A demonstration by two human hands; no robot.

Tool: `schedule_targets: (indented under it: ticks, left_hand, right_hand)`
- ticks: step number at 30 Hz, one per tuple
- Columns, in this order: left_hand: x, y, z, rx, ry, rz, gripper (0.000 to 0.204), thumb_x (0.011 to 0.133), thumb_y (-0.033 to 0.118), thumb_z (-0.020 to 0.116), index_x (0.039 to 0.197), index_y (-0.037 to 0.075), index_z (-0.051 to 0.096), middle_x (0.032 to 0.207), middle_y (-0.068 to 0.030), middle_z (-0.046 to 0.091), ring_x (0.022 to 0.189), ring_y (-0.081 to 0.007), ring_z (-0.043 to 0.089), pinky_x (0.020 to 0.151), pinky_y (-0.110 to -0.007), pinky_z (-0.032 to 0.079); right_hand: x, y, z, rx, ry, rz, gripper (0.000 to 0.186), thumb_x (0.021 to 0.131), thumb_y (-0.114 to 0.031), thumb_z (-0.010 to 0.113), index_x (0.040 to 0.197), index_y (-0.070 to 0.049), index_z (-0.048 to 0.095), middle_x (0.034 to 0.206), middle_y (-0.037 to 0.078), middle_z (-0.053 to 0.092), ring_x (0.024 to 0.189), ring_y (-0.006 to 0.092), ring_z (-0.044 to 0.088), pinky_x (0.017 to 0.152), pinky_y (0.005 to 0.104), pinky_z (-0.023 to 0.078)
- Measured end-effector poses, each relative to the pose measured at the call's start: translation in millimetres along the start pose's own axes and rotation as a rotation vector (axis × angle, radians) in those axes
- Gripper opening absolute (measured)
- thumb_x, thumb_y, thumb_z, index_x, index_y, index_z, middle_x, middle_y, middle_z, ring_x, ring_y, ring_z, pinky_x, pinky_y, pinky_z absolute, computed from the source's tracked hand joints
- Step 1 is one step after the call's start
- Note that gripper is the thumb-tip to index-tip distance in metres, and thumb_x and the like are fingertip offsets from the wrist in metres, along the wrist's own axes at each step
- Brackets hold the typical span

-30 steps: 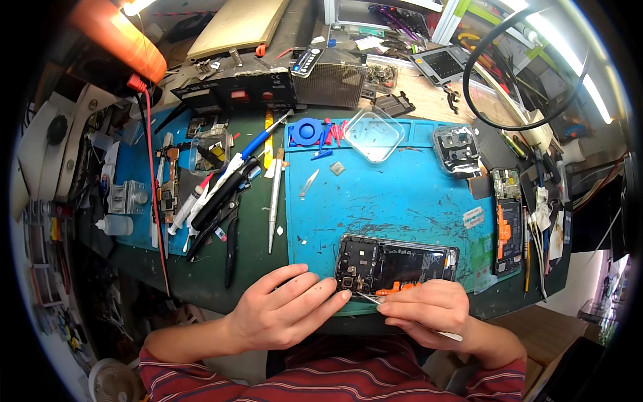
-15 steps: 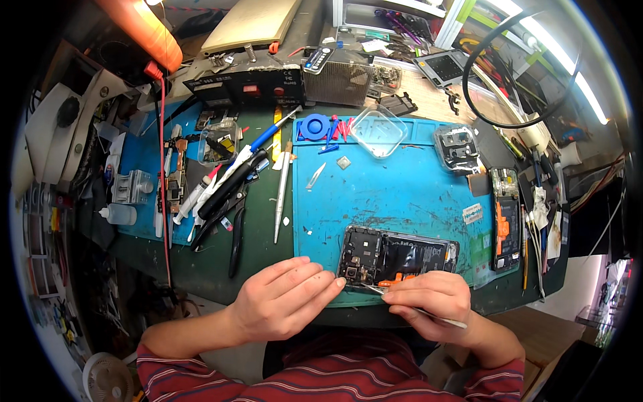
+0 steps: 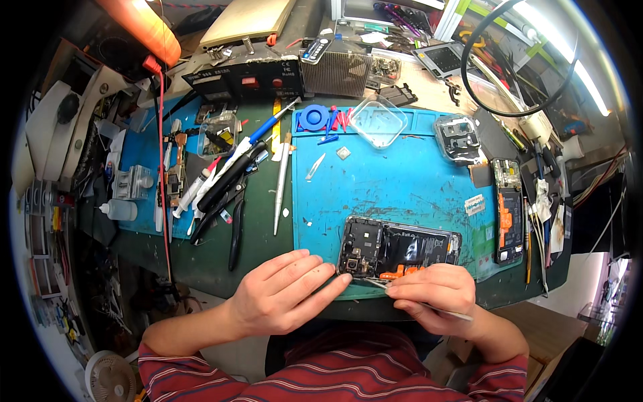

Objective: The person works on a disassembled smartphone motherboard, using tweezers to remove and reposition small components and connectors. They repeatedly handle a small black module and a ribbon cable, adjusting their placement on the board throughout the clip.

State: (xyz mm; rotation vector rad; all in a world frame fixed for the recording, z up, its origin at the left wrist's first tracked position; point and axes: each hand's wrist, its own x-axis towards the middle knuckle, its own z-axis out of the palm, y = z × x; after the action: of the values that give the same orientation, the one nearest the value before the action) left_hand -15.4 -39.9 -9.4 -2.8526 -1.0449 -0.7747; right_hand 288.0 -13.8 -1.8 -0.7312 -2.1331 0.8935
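An opened phone (image 3: pixel 420 246) lies on the near part of the blue work mat (image 3: pixel 395 187), its black battery, camera module and an orange strip exposed. My right hand (image 3: pixel 435 298) pinches a pair of metal tweezers (image 3: pixel 378 283), with the tips at the phone's lower edge. What the tips touch is too small to make out. My left hand (image 3: pixel 284 291) has its fingers stretched out, one fingertip at the phone's lower left corner; its thumb is hidden.
A second opened phone (image 3: pixel 508 214) lies at the right. Left of the mat are black-handled pliers (image 3: pixel 236 234), a syringe (image 3: pixel 191 193) and a silver pen-like tool (image 3: pixel 282 184). A clear plastic tray (image 3: pixel 378 122) and a blue round holder (image 3: pixel 313 117) stand at the back.
The view has shifted slightly. The tweezers stay at the phone's lower edge, and my right hand has moved a little to the right. My left hand keeps nearly the same place.
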Motion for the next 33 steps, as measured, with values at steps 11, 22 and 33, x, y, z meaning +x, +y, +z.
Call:
schedule_targets:
  ticks: [11,22,33]
  left_hand:
    - [-10,22,2,0.031,0.032,-0.161,0.029,0.092,0.014,0.067,0.115,0.007,0.083,0.114,-0.0052,0.078,0.114,-0.0233,0.075,0.098,-0.038,0.062]
    - [-17,22,7,0.086,0.045,-0.122,0.029,0.096,0.015,0.067,0.119,0.007,0.082,0.122,-0.0040,0.075,0.116,-0.0225,0.073,0.100,-0.038,0.061]
    - [-16,21,6,0.088,0.024,-0.118,0.030,0.097,0.017,0.065,0.121,0.008,0.082,0.124,-0.0034,0.074,0.117,-0.0215,0.072,0.102,-0.038,0.060]
  right_hand:
    - [19,-15,-9,-0.013,-0.015,-0.033,0.030,0.087,-0.010,0.089,0.113,0.000,0.077,0.103,0.015,0.080,0.084,0.0290,0.079,0.072,0.0358,0.065]
    - [25,-3,18,-0.034,-0.050,-0.088,0.030,0.083,-0.007,0.091,0.111,-0.003,0.079,0.100,0.010,0.079,0.076,0.0231,0.076,0.064,0.0329,0.060]
    - [29,-3,20,-0.058,-0.055,-0.089,0.022,0.085,-0.008,0.088,0.106,-0.004,0.081,0.095,0.010,0.081,0.075,0.0227,0.077,0.063,0.0317,0.060]
